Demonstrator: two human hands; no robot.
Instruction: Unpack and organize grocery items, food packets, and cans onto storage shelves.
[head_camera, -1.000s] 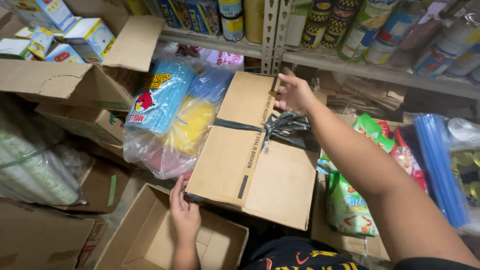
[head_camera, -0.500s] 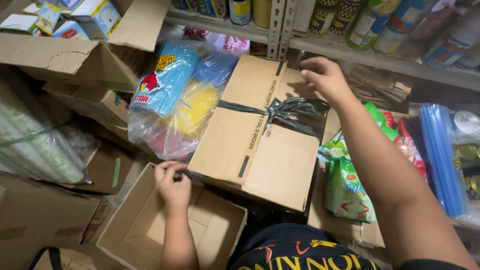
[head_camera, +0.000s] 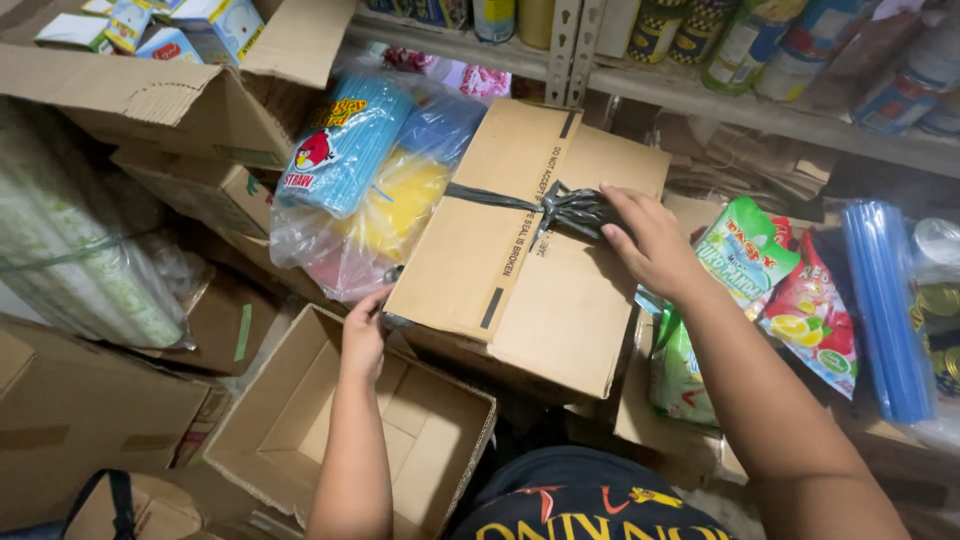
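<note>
A sealed brown cardboard box lies tilted in front of me, tied across with a dark plastic string knotted on top. My right hand rests flat on the box top, fingers touching the knot. My left hand grips the box's lower left corner from underneath. Below that corner stands an open, empty cardboard box.
A clear bag of blue and yellow straws leans left of the box. Colourful snack packets and a blue straw bundle lie right. Open cartons and a wrapped bundle stand left. Shelf with cans runs behind.
My right hand has slid down from the box's far top edge onto the knot of the string. My left hand moved up from the empty box to the sealed box's corner.
</note>
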